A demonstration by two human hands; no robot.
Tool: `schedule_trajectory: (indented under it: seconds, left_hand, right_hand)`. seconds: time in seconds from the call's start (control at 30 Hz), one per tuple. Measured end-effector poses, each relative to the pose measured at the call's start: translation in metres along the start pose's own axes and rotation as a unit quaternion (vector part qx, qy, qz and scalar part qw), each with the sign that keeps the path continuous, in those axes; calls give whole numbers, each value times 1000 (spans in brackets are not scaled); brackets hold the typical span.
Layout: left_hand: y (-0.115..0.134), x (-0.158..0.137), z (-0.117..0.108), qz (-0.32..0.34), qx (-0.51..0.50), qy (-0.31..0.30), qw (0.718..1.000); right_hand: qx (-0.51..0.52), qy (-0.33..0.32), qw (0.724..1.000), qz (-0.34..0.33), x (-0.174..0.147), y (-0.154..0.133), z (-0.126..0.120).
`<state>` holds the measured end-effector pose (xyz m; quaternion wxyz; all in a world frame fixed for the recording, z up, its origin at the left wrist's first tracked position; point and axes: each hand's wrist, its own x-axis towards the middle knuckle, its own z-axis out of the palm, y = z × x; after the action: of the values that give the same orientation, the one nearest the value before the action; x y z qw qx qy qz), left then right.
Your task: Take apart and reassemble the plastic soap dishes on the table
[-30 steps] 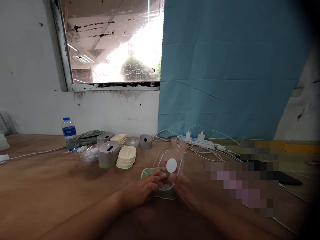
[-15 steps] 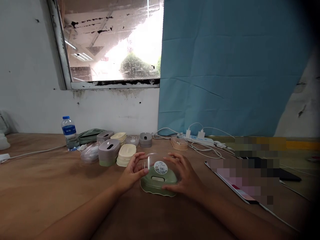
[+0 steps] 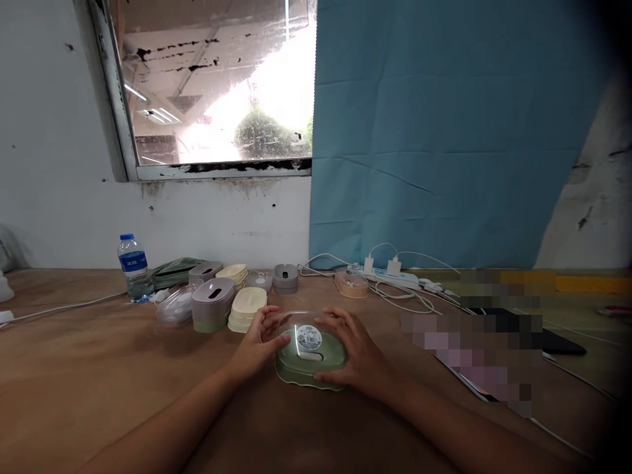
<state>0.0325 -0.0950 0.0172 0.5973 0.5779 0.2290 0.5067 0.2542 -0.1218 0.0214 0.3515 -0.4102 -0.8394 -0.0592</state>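
Between my hands is a clear plastic cover (image 3: 289,328) with a round white label (image 3: 309,338) on top. It sits over a green, wavy-edged lid-like piece (image 3: 301,380) that has an oval slot and lies on the brown table. My left hand (image 3: 261,336) curls round the cover's left side, thumb near its front. My right hand (image 3: 353,349) grips the right side, its thumb low by the green piece's edge. Whether the right thumb also touches the green piece, I cannot tell.
Behind my left hand stand stacked cream lids (image 3: 248,309), a grey container (image 3: 213,304) with a slot, clear plastic pieces (image 3: 175,306) and a water bottle (image 3: 134,268). A peach container (image 3: 351,284) and a power strip (image 3: 395,276) with cables lie at the back right.
Both hands have brought the clear cover down and slightly left, so it now sits lower over the green piece. The view has shifted slightly.
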Motion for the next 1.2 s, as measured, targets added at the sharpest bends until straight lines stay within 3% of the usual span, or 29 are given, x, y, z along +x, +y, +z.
schedule_trajectory:
  seconds: [0.27,0.47,0.53,0.67,0.8,1.07,1.2]
  left_hand:
    - [7,-5,4,44,-10,-18,999]
    - [12,-6,11,-10,-88,21,996]
    - [14,-6,12,-22,-111,36,993]
    - [20,-8,16,-9,-149,53,987]
    - [19,-12,26,-6,-176,-6,984]
    - [6,-19,33,-37,-140,-100,984]
    - [10,-17,31,-27,-179,-112,977]
  right_hand:
    - [-27,46,996,-67,3,-6,-9]
    - [-55,30,986,-158,6,-2,-15]
    - [-49,40,988,-141,6,-1,-15]
    - [25,78,996,-30,4,-7,-11]
    - [74,77,993,59,3,-25,-10]
    - [109,-31,993,39,0,-51,-8]
    - [105,-35,993,36,-2,-52,-6]
